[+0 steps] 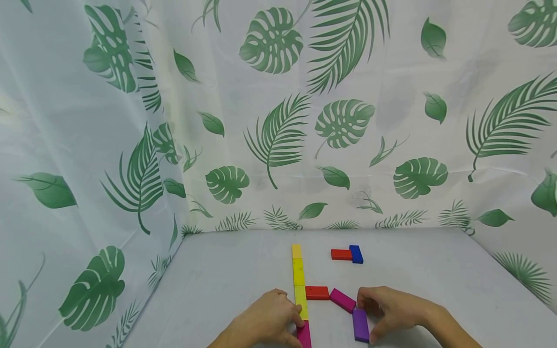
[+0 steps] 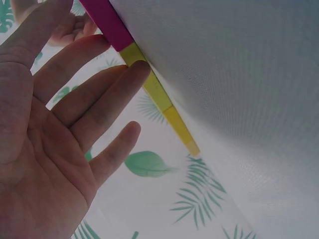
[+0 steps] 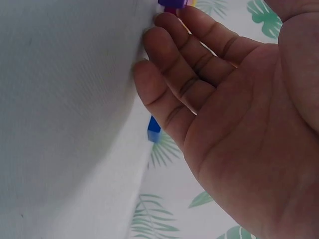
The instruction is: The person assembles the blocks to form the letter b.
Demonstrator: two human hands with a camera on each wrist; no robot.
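One purple block (image 1: 360,326) lay on table (image 1: 226,270), right hand (image 1: 391,309) pinching it; left hand (image 1: 271,319), fingers loosely spread, touched nearest magenta block (image 1: 304,336). Both probably light, stiff, smooth; long sides likely gave firmest hold.

A leaf-print curtain (image 1: 300,159) hangs behind the white table (image 1: 413,261).

Lower magenta block (image 1: 304,334): near end cut off by the head view's bottom edge, side partly covered by the left hand's fingers.
Left hand (image 1: 267,319): thumb cut off at the top of the left wrist view.
Right hand (image 1: 398,307): thumb mostly outside the right wrist view; some fingers hidden in the head view.
Purple block (image 1: 360,325): largely cut off atop the right wrist view.
Blue block (image 3: 154,130): partly behind fingers there.
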